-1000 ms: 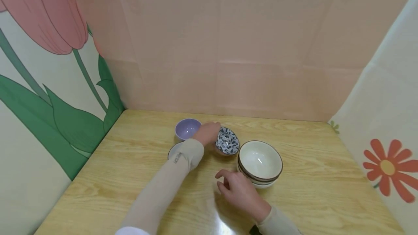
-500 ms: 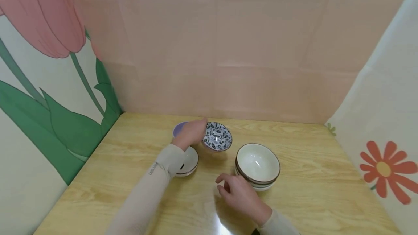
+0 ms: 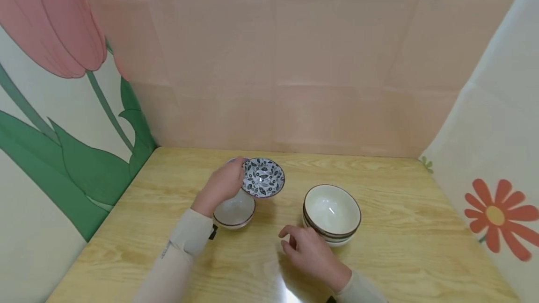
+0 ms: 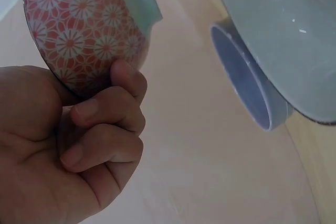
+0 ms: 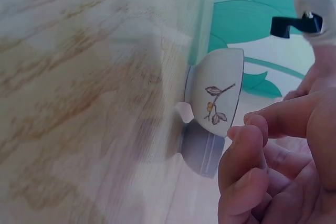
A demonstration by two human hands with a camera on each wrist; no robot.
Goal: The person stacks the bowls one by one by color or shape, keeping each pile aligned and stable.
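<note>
My left grip pinches the rim of a red-and-white flowered bowl with a blue-black floral inside (image 3: 264,178), tilted above the wood-grained counter (image 3: 400,228). Held at one edge, it could swivel or slip if I loosen; carried low, it could knock the round white brown-rimmed bowl (image 3: 234,211) or glossy purple bowl (image 4: 240,76) nearby. My right grip (image 3: 310,255), loosely bent, holds nothing beside the stacked cream bowls (image 3: 332,209), which a nudge could shift.

Dark lettering (image 3: 166,249) marks the left sleeve (image 3: 190,234) — too small to read.
</note>
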